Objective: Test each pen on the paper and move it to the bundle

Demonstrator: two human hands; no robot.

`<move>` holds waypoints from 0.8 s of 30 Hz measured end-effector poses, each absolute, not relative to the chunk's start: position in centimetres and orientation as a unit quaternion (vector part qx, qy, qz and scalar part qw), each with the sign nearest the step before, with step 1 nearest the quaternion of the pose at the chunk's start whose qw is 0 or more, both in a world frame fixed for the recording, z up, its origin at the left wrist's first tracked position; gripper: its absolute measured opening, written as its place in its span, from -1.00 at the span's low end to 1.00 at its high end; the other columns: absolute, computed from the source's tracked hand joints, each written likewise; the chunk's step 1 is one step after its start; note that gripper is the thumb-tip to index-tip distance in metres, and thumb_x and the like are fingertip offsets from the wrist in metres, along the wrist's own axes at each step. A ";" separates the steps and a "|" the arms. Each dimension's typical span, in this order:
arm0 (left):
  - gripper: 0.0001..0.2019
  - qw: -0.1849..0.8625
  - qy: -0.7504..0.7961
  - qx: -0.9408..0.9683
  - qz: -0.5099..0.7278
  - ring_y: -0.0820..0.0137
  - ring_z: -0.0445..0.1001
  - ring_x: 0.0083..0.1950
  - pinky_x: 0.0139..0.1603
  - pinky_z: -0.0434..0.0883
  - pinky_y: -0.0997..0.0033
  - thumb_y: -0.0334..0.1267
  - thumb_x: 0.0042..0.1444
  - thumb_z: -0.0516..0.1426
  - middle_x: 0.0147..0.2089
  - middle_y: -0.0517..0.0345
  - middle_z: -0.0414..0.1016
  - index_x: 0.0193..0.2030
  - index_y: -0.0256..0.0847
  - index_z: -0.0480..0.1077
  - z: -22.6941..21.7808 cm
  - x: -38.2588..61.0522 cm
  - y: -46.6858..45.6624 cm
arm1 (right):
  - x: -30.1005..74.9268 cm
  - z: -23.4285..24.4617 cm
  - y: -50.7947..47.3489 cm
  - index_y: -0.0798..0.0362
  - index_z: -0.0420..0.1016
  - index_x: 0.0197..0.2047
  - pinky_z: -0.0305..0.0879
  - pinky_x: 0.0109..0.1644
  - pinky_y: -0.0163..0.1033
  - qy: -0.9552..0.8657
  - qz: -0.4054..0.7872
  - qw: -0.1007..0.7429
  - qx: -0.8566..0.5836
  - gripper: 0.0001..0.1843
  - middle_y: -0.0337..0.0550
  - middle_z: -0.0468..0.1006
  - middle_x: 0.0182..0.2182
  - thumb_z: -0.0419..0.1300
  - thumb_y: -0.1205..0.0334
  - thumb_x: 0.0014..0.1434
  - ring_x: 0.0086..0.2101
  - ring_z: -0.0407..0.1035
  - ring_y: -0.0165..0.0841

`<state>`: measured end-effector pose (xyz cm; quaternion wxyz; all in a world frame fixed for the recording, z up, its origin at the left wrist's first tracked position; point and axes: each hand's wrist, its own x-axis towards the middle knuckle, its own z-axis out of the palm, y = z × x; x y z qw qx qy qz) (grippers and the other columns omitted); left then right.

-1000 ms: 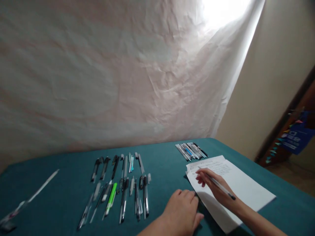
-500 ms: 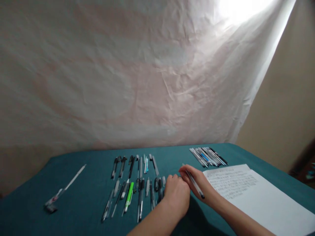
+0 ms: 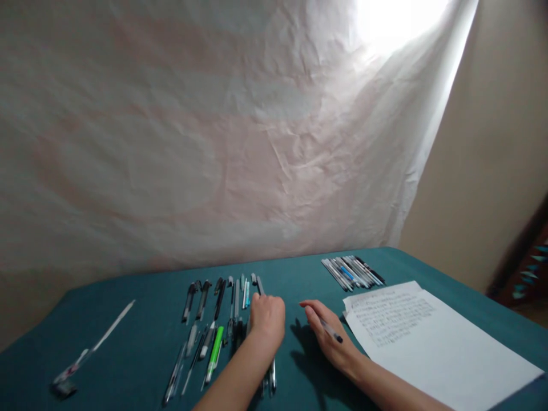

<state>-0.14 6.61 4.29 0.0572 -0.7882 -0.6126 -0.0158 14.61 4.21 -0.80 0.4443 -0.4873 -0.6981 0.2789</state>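
My right hand (image 3: pixel 329 337) is above the cloth between the rows of pens and the paper. A clear pen with a dark end (image 3: pixel 332 331) rests in its grip, the dark end pointing back toward my wrist. My left hand (image 3: pixel 268 317) hangs over the right side of the laid-out pens, its fingers curled downward; their tips are hidden, so anything in them cannot be seen. Around it lie several uncapped pens and caps in two rows, including black pens (image 3: pixel 204 299) and a bright green pen (image 3: pixel 214 354). Part of the lower row is behind my left forearm.
Written paper sheets (image 3: pixel 449 354) lie at the right. Behind them is a neat bundle of thin pens or refills (image 3: pixel 353 273). A long white stick-like item with a crumpled wrapper (image 3: pixel 79 365) lies at far left on the green cloth (image 3: pixel 141 354). A pale sheet (image 3: pixel 192 171) hangs behind.
My left hand has parted from my right hand and moved left over the pens. My right hand still holds its pen, slightly lower. The whole view has shifted a little.
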 end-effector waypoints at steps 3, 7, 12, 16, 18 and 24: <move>-0.85 0.057 -0.607 -0.792 -0.024 0.07 0.45 -0.18 -0.16 0.25 0.15 -0.39 0.00 0.08 -0.30 -0.17 0.53 -0.33 -0.33 0.48 4.1 0.2 6.4 | 14.7 -0.5 4.0 0.05 0.35 -0.18 0.21 -0.25 -0.29 -0.693 0.269 0.446 -0.497 -0.68 -0.18 0.45 -0.35 -0.13 0.07 0.23 -0.33 0.33 -0.35; -0.84 0.046 -0.608 -0.792 -0.028 0.07 0.45 -0.15 -0.14 0.26 0.15 -0.38 0.00 0.08 -0.28 -0.17 0.52 -0.32 -0.33 0.48 3.9 0.2 6.3 | 14.9 -0.6 4.0 0.06 0.32 -0.21 0.19 -0.28 -0.30 -0.693 0.262 0.448 -0.500 -0.70 -0.20 0.44 -0.39 -0.13 0.09 0.23 -0.36 0.31 -0.36; -0.82 0.006 -0.630 -0.776 -0.024 0.09 0.49 -0.23 -0.28 0.35 0.26 -0.31 -0.02 0.11 -0.26 -0.19 0.52 -0.29 -0.33 0.47 3.7 -0.5 7.0 | 15.0 -0.9 4.1 0.06 0.31 -0.21 0.18 -0.34 -0.31 -0.692 0.270 0.443 -0.502 -0.69 -0.20 0.43 -0.40 -0.14 0.07 0.22 -0.38 0.31 -0.36; -0.80 -0.016 -0.641 -0.766 -0.039 0.15 0.49 -0.18 -0.27 0.35 0.35 -0.24 -0.02 0.12 -0.24 -0.12 0.52 -0.27 -0.27 0.46 3.8 -1.8 7.7 | 15.0 -0.8 4.0 0.07 0.32 -0.22 0.19 -0.34 -0.31 -0.690 0.279 0.441 -0.502 -0.68 -0.19 0.43 -0.40 -0.13 0.05 0.22 -0.37 0.31 -0.36; -0.80 -0.020 -0.641 -0.766 -0.048 0.18 0.47 -0.14 -0.22 0.33 0.37 -0.23 0.00 0.11 -0.21 -0.10 0.51 -0.25 -0.25 0.45 4.0 -2.4 8.0 | 15.0 -0.6 3.9 0.06 0.31 -0.21 0.20 -0.33 -0.30 -0.691 0.287 0.439 -0.498 -0.68 -0.18 0.43 -0.39 -0.13 0.05 0.22 -0.37 0.32 -0.36; -0.83 -0.034 -0.631 -0.773 -0.062 0.20 0.47 -0.15 -0.22 0.32 0.37 -0.24 0.01 0.10 -0.24 -0.07 0.51 -0.29 -0.24 0.45 3.9 -2.4 7.8 | 15.0 -0.9 4.0 0.05 0.29 -0.20 0.21 -0.32 -0.28 -0.687 0.287 0.447 -0.496 -0.72 -0.20 0.43 -0.40 -0.11 0.07 0.21 -0.38 0.32 -0.35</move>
